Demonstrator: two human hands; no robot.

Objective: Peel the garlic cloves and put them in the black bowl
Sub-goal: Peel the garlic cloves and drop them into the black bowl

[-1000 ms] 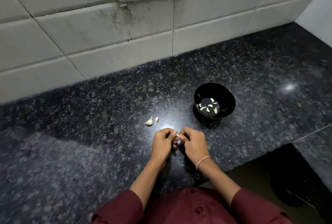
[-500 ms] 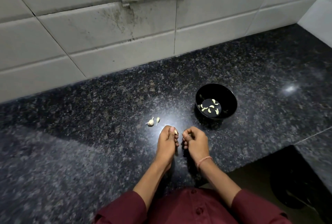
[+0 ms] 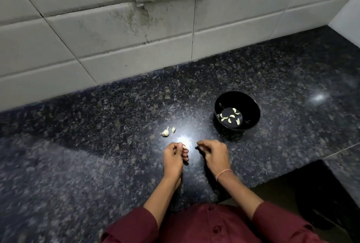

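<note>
Garlic clove (image 3: 184, 146) sits pinched between the thumb and fingertips of the left hand (image 3: 174, 158), showing at that hand's far right edge with its pale end turned toward the right hand (image 3: 214, 152). Its long axis is too small to read. The right hand is just beside it across a small gap, fingers curled in with the tips drawn together; I cannot tell whether they pinch a scrap of skin. The black bowl (image 3: 253, 106) stands on the surface (image 3: 116, 126) to the far right of both hands, nearer the right hand, with several peeled cloves (image 3: 229, 118) in its bottom. To reach the bowl, the held clove must go right and away from the person, past the right hand's side; I cannot tell whether it is fully peeled. Two more cloves (image 3: 165, 132), seemingly unpeeled, lie close together just beyond the left hand, well left of the bowl.
</note>
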